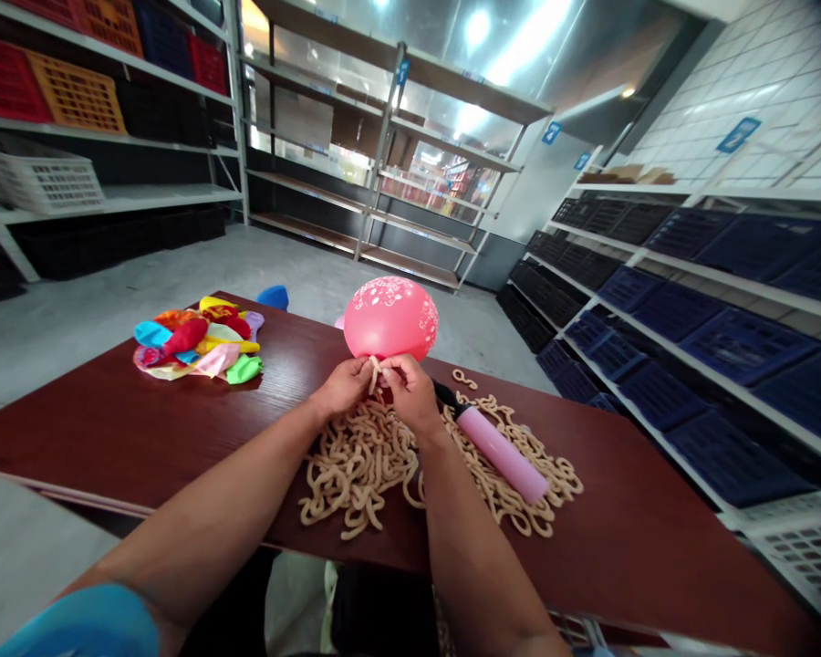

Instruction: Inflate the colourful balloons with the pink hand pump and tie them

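Note:
An inflated pink balloon [389, 318] with white print stands just beyond my hands, its neck end toward me. My left hand [346, 383] pinches a beige cord [374, 374] at the balloon's neck. Opposite it, my right hand [409, 388] has its fingers closed on the same cord by the neck; the fingertips partly hide the knot area. Under and in front of both hands lies a loose heap of beige cord [359, 465]. A pink hand pump [503, 452] with a black end rests on more cord right of my right hand.
Several uninflated balloons in mixed colours [202, 339] are piled on the left of the brown table [266, 429]. A blue object [272, 297] shows past the far edge. Shelves with crates [739, 338] line the right, and others [75, 91] the left.

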`<state>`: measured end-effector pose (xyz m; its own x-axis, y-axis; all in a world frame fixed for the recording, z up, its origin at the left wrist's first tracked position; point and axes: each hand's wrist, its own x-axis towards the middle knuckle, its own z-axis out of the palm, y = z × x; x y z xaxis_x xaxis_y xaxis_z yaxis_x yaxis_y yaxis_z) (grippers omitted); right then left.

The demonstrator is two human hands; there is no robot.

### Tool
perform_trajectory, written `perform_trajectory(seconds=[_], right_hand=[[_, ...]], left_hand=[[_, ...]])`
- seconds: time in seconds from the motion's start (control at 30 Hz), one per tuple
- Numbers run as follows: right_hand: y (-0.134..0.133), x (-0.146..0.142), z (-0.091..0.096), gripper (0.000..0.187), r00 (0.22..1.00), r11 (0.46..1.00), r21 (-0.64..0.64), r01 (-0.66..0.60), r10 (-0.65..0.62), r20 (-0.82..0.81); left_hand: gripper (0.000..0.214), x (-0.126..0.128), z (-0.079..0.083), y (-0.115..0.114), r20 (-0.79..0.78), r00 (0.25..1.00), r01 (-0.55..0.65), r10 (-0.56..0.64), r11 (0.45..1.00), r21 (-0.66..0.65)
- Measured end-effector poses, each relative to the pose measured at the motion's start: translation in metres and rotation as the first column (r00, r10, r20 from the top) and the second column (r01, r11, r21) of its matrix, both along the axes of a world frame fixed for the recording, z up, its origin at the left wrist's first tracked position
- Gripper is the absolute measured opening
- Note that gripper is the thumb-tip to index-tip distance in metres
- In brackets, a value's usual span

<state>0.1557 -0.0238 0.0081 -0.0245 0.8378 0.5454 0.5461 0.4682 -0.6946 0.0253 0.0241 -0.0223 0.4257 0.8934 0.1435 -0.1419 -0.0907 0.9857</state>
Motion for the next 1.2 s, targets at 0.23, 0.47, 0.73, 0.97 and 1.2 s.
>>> perform_trajectory(seconds=[0.23, 0.47, 0.73, 0.97, 1.2], right_hand=[[0.000, 0.002, 0.000, 0.009, 0.997, 1.000, 0.011, 0.006, -0.007, 0.083], [-0.001, 0.005, 0.002, 0.011, 0.986, 0.997, 0.047, 0.056, -0.063, 0.156], [-0.001, 0.003, 0.001, 0.010, 0.992, 0.993, 0.037, 0.112, -0.114, 0.051], [0.000, -0.001, 0.001, 0.011, 0.962, 0.970, -0.009, 0.243, -0.242, -0.131], [0.000, -0.003, -0.004, 0.006, 0.931, 0.898, 0.245, 0.365, -0.359, -0.073]], left_hand=[[0.039, -0.002, 0.000, -0.001, -0.104, 0.994, -0.019, 0.028, 0.996, 0.087], [0.034, -0.003, 0.016, -0.011, 0.004, 0.999, 0.042, -0.042, 0.997, -0.070], [0.036, -0.006, 0.021, -0.011, 0.055, 0.984, 0.175, -0.168, 0.969, -0.173], [0.036, -0.010, 0.020, -0.010, 0.079, 0.928, 0.371, -0.365, 0.872, -0.319], [0.034, -0.009, 0.027, -0.020, 0.152, 0.870, 0.484, -0.469, 0.756, -0.440]])
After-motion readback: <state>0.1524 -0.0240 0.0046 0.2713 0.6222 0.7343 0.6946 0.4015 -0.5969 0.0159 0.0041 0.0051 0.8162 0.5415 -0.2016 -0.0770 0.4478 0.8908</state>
